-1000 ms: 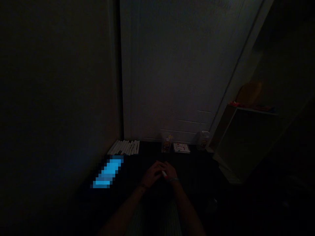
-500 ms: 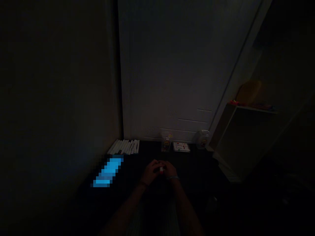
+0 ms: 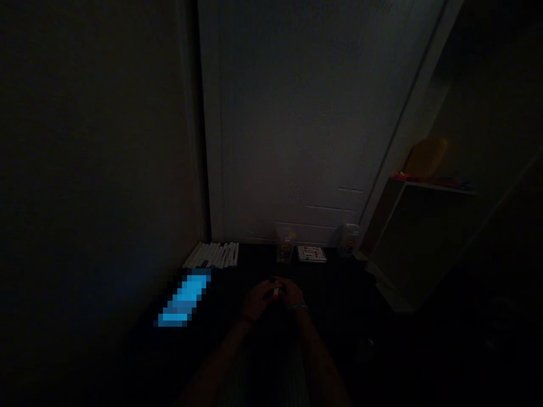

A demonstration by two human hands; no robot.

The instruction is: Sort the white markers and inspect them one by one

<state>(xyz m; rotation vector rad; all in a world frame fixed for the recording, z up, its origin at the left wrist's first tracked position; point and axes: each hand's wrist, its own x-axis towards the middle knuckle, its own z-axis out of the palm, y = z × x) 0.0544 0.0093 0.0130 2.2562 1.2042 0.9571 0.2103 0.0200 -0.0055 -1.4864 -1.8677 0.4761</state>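
Note:
The scene is very dark. My left hand [image 3: 259, 297] and my right hand [image 3: 291, 291] meet over the black table, fingers curled towards each other. Between them is a small red-and-white object [image 3: 276, 290], gripped by both hands. Fingers cover most of it, so its kind cannot be made out. A band circles each wrist. Beyond the hands stand a clear container with a label [image 3: 285, 249] and, to its right, a flat white pack with coloured marks [image 3: 311, 254].
A row of white markers [image 3: 214, 255] lies at the table's back left. Nearer is a lit blue screen [image 3: 185, 298], pixelated. A second clear container [image 3: 348, 240] stands at the back right, near a cabinet [image 3: 428, 237]. A pale panel [image 3: 297, 141] rises behind the table.
The view has shifted slightly. Both hands stay together around the red-and-white object, which looks a little narrower and more upright between the fingers.

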